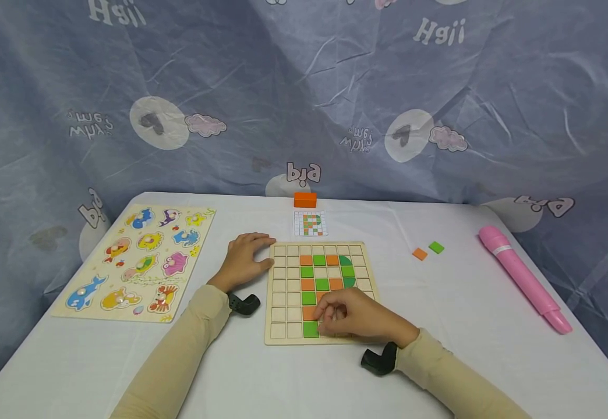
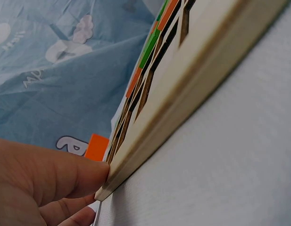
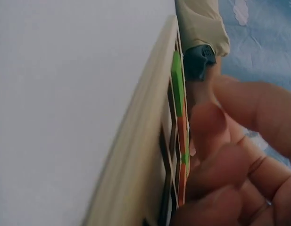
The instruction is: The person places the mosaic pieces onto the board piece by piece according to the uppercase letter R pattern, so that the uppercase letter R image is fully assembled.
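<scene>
A wooden grid board (image 1: 286,340) lies flat on the table, with orange and green tiles set in some of its squares. My left hand (image 1: 243,262) is at its upper left corner; in the left wrist view the thumb (image 2: 88,176) touches the board's edge. My right hand (image 1: 359,317) is over the lower middle of the board, fingers loosely bent, fingertips close to an orange tile (image 1: 309,313) and a green tile (image 1: 311,330). No tile shows between those fingers in the right wrist view. The right hand hides several squares at the lower right.
Behind the board lie a small pattern card (image 1: 311,223) and an orange block (image 1: 305,200). To the right are a loose orange tile (image 1: 420,254), a loose green tile (image 1: 437,247) and a pink marker-shaped object (image 1: 524,276). A sea-animal puzzle board (image 1: 89,311) is at left.
</scene>
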Action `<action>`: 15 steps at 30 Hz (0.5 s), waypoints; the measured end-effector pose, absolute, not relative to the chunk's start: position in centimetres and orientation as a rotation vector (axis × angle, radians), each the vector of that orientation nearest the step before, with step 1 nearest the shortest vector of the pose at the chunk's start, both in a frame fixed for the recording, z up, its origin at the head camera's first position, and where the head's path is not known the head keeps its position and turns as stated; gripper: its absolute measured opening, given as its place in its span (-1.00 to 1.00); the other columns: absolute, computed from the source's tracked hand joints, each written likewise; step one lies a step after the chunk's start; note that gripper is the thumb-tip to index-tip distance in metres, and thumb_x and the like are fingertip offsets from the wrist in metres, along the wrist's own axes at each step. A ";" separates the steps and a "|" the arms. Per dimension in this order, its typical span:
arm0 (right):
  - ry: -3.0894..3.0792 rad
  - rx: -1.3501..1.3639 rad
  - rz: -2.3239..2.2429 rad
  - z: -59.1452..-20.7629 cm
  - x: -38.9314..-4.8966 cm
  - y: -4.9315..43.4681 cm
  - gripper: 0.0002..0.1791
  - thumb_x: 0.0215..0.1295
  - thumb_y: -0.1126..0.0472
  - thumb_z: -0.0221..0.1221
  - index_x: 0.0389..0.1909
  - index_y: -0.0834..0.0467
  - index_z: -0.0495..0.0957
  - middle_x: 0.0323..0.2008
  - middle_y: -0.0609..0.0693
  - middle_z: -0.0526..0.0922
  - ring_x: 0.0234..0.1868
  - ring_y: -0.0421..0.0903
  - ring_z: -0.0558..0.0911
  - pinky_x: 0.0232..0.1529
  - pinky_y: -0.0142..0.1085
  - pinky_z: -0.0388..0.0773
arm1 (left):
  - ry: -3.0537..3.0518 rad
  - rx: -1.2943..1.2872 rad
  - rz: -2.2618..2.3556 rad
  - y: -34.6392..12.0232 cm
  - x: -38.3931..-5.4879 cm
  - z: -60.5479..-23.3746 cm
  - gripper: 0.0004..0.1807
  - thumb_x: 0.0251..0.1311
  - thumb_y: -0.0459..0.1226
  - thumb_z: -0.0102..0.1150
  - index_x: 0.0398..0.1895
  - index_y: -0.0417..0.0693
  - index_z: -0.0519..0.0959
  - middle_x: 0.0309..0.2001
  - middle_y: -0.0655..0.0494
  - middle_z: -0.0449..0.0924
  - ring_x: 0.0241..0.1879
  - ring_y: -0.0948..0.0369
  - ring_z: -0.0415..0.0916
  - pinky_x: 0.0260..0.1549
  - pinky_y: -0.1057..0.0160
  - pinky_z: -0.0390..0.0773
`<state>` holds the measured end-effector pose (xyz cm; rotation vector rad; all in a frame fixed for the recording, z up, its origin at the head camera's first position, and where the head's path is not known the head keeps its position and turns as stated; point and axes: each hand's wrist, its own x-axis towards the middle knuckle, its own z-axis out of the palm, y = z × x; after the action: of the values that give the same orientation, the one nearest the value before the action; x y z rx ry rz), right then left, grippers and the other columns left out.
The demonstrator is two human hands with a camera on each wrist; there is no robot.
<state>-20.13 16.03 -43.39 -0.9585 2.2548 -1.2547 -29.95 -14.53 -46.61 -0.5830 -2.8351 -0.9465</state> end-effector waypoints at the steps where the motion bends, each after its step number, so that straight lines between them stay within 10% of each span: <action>1: 2.233 -0.958 -1.277 -43.4 -20.3 16.2 -0.90 0.38 0.33 0.40 -0.13 0.20 0.77 -0.39 -0.20 0.69 -0.53 -0.35 0.42 -0.46 -0.51 0.35 | -2.836 -0.582 -0.947 -14.5 -29.9 -46.6 -0.42 0.32 -0.20 0.33 0.40 -0.12 0.63 0.44 -0.15 0.53 0.53 -0.20 0.28 0.48 -0.34 0.13; 15: 2.226 -0.782 -1.543 -42.0 -23.0 20.6 -0.76 0.49 0.39 0.27 0.04 0.48 0.63 -0.43 0.15 0.66 -0.59 -0.21 0.43 -0.55 -0.38 0.44 | -2.832 -0.574 -0.946 -14.4 -30.0 -46.6 -0.43 0.31 -0.21 0.33 0.39 -0.13 0.64 0.44 -0.15 0.54 0.53 -0.20 0.29 0.49 -0.34 0.13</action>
<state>-22.97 20.64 -42.00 -0.7821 2.2262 -1.5428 -29.95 -14.44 -46.60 -0.5737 -2.8323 -0.9461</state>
